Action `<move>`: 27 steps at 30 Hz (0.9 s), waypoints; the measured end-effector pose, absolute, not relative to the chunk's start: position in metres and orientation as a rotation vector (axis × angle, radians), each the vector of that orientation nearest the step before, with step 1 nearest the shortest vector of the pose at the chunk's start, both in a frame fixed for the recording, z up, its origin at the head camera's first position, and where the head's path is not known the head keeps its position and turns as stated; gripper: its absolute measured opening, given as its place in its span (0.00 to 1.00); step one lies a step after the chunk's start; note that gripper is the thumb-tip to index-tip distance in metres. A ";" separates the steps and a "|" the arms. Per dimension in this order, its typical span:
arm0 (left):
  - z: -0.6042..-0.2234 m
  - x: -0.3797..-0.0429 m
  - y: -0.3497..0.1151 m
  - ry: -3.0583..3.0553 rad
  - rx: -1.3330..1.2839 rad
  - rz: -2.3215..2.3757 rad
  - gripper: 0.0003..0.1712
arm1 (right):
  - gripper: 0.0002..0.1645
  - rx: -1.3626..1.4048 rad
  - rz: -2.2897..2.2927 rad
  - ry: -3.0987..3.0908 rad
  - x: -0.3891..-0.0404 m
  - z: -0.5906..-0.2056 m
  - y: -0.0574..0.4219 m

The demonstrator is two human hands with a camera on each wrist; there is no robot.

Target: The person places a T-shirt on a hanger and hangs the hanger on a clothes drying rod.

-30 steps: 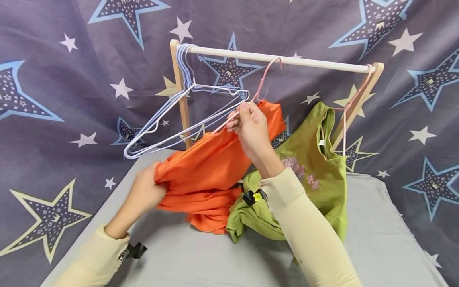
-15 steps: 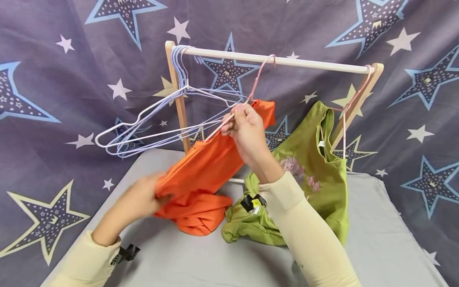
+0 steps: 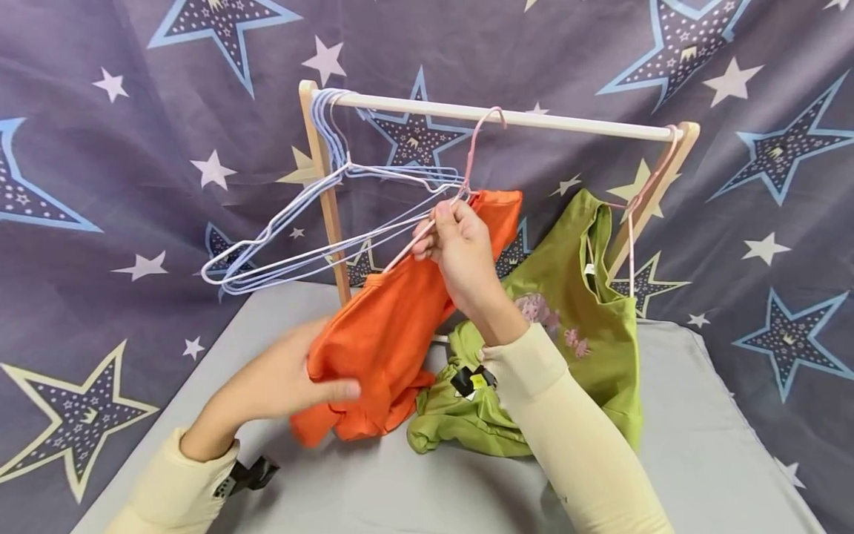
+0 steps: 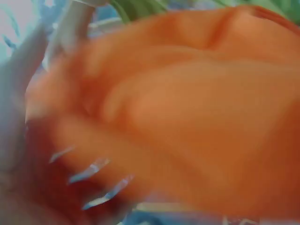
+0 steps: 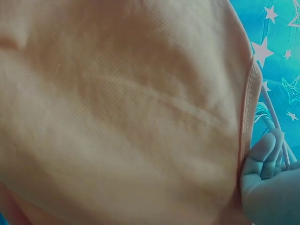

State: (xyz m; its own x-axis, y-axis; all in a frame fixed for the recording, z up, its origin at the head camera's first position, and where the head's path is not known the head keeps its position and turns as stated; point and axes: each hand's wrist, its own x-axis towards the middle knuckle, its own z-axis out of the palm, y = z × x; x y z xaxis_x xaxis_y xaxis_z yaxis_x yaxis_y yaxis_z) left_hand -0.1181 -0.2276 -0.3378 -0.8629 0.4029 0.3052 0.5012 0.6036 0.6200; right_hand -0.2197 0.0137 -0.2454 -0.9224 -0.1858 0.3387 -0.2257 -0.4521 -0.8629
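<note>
My right hand [image 3: 460, 248] pinches the arm of a pink hanger [image 3: 472, 152], whose hook is over the rail. An orange garment [image 3: 394, 326] hangs partly on that hanger, its lower part drooping in folds toward the table. At its left edge is my left hand [image 3: 287, 378], thumb straight across the front and fingers hidden behind the cloth. Motion blurs the orange cloth [image 4: 187, 112] in the left wrist view. In the right wrist view, the cloth [image 5: 131, 112] fills most of the frame, with the right hand [image 5: 267, 173] beside its stitched edge.
Several blue and white hangers [image 3: 280, 230] hang at the rail's left end, close to the orange garment. A green garment [image 3: 567, 319] hangs on another pink hanger at the right. The wooden rack [image 3: 414, 107] stands on a grey-covered table [image 3: 694, 415] before a star-patterned curtain.
My left hand has loosened from its grip on the orange cloth and its thumb now points right. The garment's left end has shifted right and droops lower. The right hand keeps its pinch.
</note>
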 end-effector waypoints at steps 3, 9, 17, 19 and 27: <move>-0.317 -0.117 -0.217 -2.504 -0.581 -1.038 0.33 | 0.11 0.608 2.567 -1.645 -0.221 -0.247 0.009; -0.299 -0.129 -0.192 -2.301 -0.425 -0.554 0.15 | 0.09 0.617 2.516 -1.740 -0.226 -0.253 0.002; -0.298 -0.147 -0.177 -2.228 -0.347 -0.455 0.11 | 0.12 0.610 2.452 -1.899 -0.233 -0.261 -0.005; -0.300 -0.151 -0.175 -2.215 -0.345 -0.504 0.10 | 0.15 0.629 2.401 -1.952 -0.235 -0.263 -0.002; -0.301 -0.154 -0.176 -2.120 -0.300 -0.584 0.11 | 0.13 0.433 1.954 -2.034 -0.249 -0.259 0.027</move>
State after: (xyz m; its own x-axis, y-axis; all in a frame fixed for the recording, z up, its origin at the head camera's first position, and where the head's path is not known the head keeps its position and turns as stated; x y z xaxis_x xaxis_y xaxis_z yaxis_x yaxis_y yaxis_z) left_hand -0.1543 -0.1763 -0.3008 -0.5747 -0.0023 0.8184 0.4169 0.8597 0.2951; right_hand -0.2486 0.0272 -0.2591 -0.9138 -0.0172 0.4058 -0.4062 0.0367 -0.9131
